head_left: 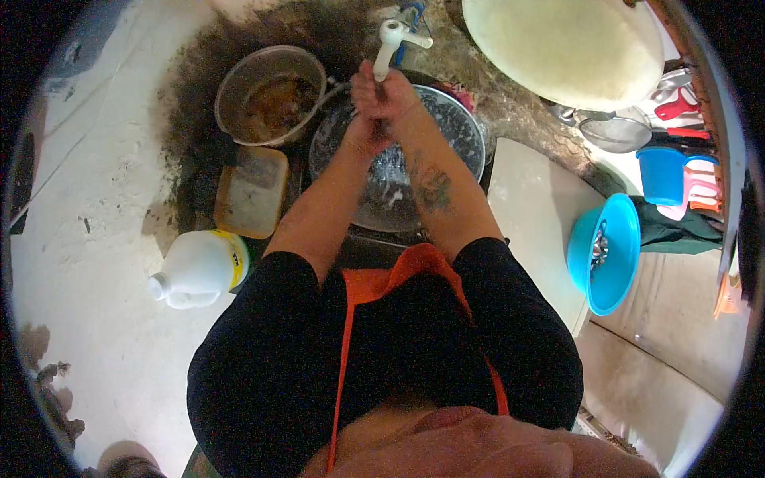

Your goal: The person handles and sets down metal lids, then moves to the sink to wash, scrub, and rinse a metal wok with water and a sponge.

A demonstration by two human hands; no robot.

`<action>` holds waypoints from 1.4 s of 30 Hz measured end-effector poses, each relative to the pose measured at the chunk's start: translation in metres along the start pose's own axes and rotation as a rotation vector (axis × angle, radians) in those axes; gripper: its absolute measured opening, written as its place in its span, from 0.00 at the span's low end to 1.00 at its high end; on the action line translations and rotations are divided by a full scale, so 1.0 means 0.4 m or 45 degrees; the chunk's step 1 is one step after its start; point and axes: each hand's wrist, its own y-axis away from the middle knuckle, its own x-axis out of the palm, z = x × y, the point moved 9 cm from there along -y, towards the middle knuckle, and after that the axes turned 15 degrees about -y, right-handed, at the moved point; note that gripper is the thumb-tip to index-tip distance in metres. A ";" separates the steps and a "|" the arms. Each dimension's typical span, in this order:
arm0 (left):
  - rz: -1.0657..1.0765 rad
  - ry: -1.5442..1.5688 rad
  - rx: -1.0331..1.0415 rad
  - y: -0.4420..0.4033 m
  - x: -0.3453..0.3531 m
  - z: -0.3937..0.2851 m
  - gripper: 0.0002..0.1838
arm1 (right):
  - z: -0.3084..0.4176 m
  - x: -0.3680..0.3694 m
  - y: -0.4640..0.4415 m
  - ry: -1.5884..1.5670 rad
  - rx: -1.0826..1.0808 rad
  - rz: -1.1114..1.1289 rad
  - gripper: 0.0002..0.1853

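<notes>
Beneath a white tap [390, 49], my two hands are pressed together over a round basin [476, 131] of foamy water. My right hand [396, 97] lies uppermost, and its fingers appear wrapped over my left hand. Most of my left hand [368, 134] is covered, so its fingers cannot be made out. No tool shows in either hand. Water shines in the basin below my wrists, with white suds around it.
Left of the basin are a stained pot [271, 131], a shallow rectangular container [251, 195] and a white jug [199, 267]. To the right, a turquoise bowl [617, 271] holds metal pieces. A large round lid [570, 48], a strainer [615, 131] and a blue cup [661, 177] stand beyond.
</notes>
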 end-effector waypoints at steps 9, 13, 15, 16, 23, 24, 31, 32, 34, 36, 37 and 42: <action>0.559 0.450 -0.004 -0.121 -0.085 0.077 0.24 | 0.043 -0.027 0.082 1.747 -0.038 -0.511 0.08; 0.156 0.036 0.100 -0.043 0.061 -0.049 0.25 | 0.088 0.038 0.109 2.170 -0.292 -0.283 0.09; 0.089 -0.049 0.049 -0.032 0.095 -0.075 0.26 | 0.126 0.048 0.168 1.851 -0.375 -0.568 0.12; 0.016 -0.134 0.019 -0.024 0.098 -0.082 0.27 | 0.122 0.066 0.200 1.846 -0.391 -0.581 0.12; -0.654 -0.850 0.103 -0.121 -0.022 -0.127 0.25 | 0.055 -0.010 0.447 1.622 -0.508 -0.794 0.12; -0.800 -1.050 0.139 -0.094 -0.013 -0.156 0.25 | 0.033 -0.046 0.476 1.503 -0.521 -0.787 0.14; -0.353 -1.691 0.288 -0.027 0.057 -0.185 0.11 | -0.242 -0.319 0.623 2.658 -0.207 -1.066 0.13; -0.356 -2.234 0.299 0.021 0.076 -0.202 0.16 | -0.258 -0.345 0.652 2.618 -0.237 -1.133 0.13; 0.181 -3.361 0.718 -0.013 -0.011 -0.162 0.23 | -0.325 -0.385 0.664 2.977 0.069 -0.786 0.13; -0.309 -3.233 0.250 0.087 -0.120 -0.253 0.25 | -0.283 -0.365 0.711 2.746 -0.011 -1.009 0.13; -0.377 -3.202 -0.321 0.126 -0.213 -0.275 0.27 | -0.259 -0.366 0.748 2.555 -0.061 -1.137 0.14; -0.158 -3.402 -0.131 0.282 -0.316 -0.291 0.34 | -0.135 -0.204 1.043 2.551 -0.805 -2.132 0.21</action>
